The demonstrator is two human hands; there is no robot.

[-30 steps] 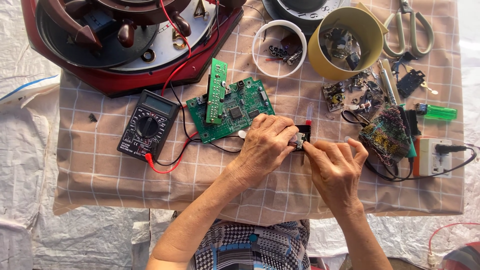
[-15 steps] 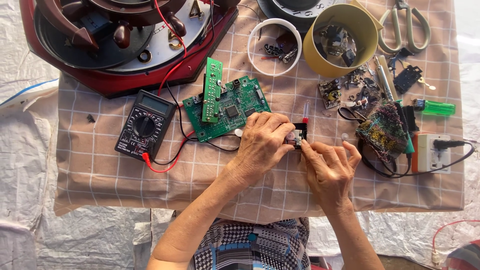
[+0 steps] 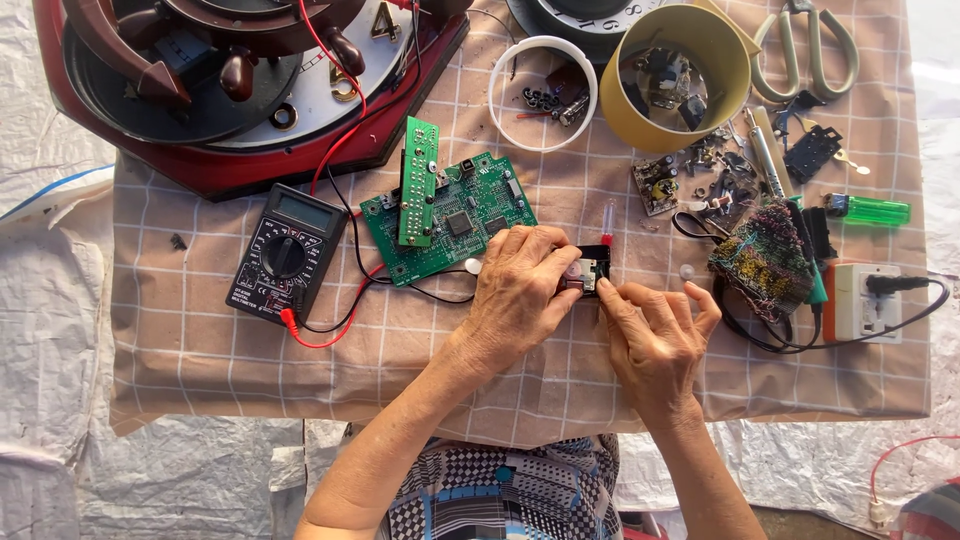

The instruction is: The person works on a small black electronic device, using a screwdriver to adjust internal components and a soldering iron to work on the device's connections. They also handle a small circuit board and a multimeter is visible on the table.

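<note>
Both hands met at the middle of the checked cloth [image 3: 200, 350]: the left hand [image 3: 520, 290] was curled over a small black module [image 3: 590, 272], gripping it at its left edge, while the right hand [image 3: 655, 335] pinched the module's lower right corner with thumb and forefinger. Largest on the cloth, a red clock case [image 3: 240, 90] occupied the upper left. A yellow tub [image 3: 735, 80] of parts stood at the upper right, beside a white ring-shaped dish [image 3: 545, 45]. A green circuit board [image 3: 470, 215] lay just left of the left hand, touching its knuckles. A black multimeter [image 3: 285, 255] lay further left, with red and black leads attached. A green lighter [image 3: 870, 210] lay at the right.
</note>
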